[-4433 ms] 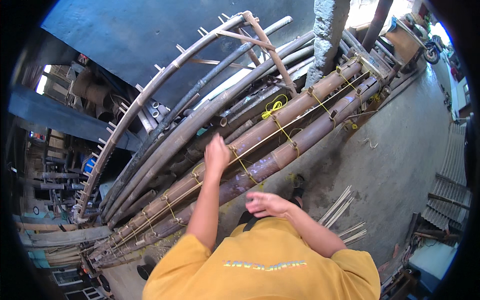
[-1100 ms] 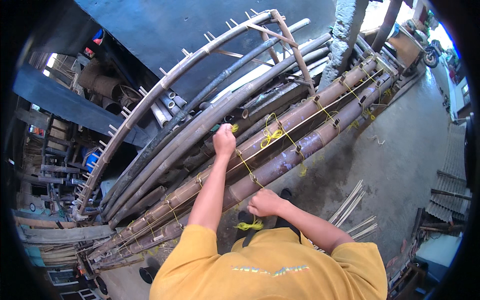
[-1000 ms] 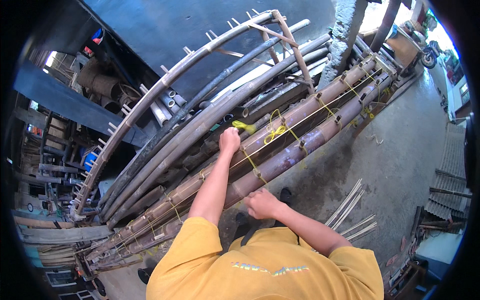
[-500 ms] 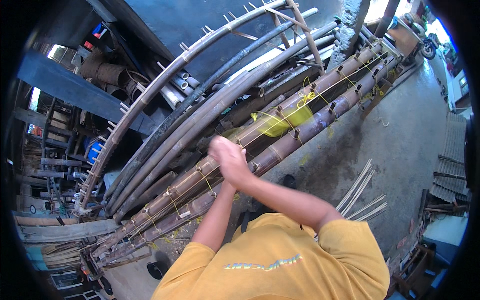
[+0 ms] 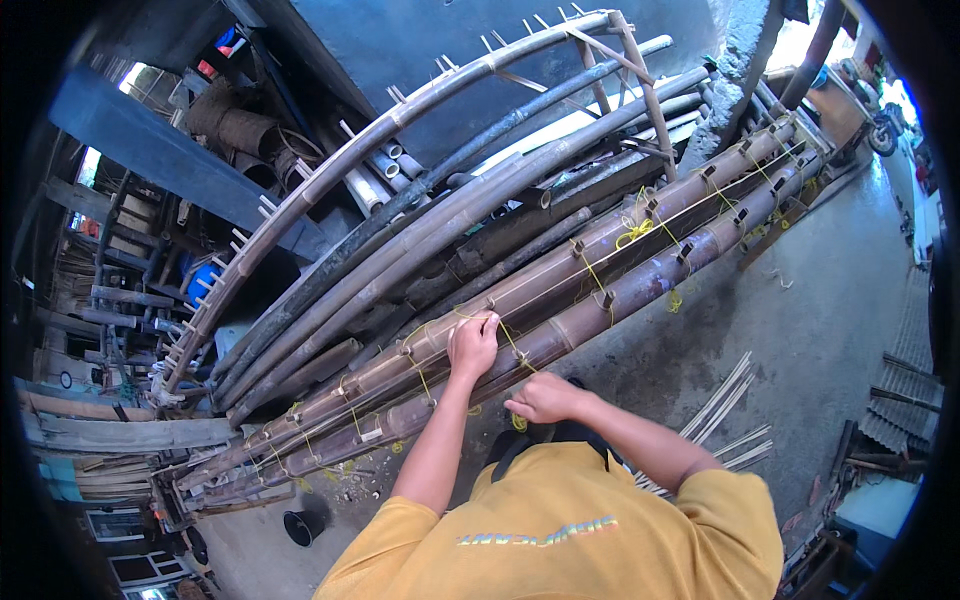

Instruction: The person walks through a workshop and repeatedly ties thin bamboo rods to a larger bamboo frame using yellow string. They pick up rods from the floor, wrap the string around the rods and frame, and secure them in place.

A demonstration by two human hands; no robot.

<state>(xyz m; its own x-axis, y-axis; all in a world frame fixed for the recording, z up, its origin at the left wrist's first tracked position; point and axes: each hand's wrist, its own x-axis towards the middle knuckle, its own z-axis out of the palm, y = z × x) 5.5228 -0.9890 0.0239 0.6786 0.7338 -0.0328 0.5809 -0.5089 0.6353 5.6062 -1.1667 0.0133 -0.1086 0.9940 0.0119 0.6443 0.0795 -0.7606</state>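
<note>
Overhead, the head view shows the left hand [image 5: 473, 343] pressed against the upper bamboo pole [image 5: 560, 275], fingers pinched on a strand of yellow twine [image 5: 505, 335] near a small peg. At about four o'clock from it, the right hand [image 5: 540, 398] is curled into a loose fist just below the lower bamboo pole [image 5: 640, 290], closed on the same twine, whose end dangles beneath. Both poles run from seven o'clock toward one o'clock, bound by more yellow ties. Thin bamboo slats [image 5: 720, 410] lie on the concrete floor [image 5: 830, 330] at three o'clock.
</note>
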